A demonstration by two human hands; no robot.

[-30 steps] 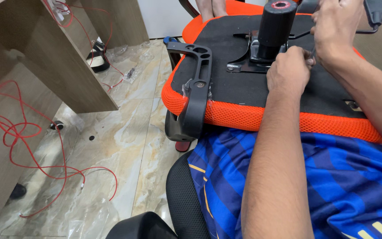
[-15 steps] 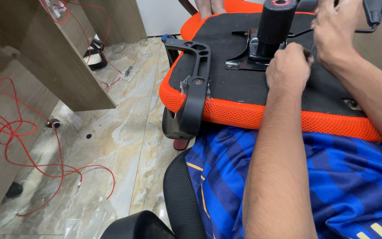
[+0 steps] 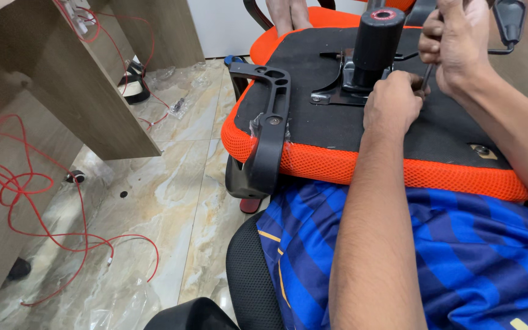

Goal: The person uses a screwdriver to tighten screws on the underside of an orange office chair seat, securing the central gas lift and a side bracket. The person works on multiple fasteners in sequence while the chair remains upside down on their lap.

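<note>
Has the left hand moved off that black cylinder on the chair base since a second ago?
No. The left hand stays just below and right of the black cylinder on the upturned orange seat, as before; only the camera view shifted.

armrest (image 3: 268, 131) left of cylinder (image 3: 376, 43) on upturned seat (image 3: 331, 125)

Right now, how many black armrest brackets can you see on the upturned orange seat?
1: the armrest bracket on the seat's left edge. The opposite edge lies out of frame, so another may be hidden.
</note>
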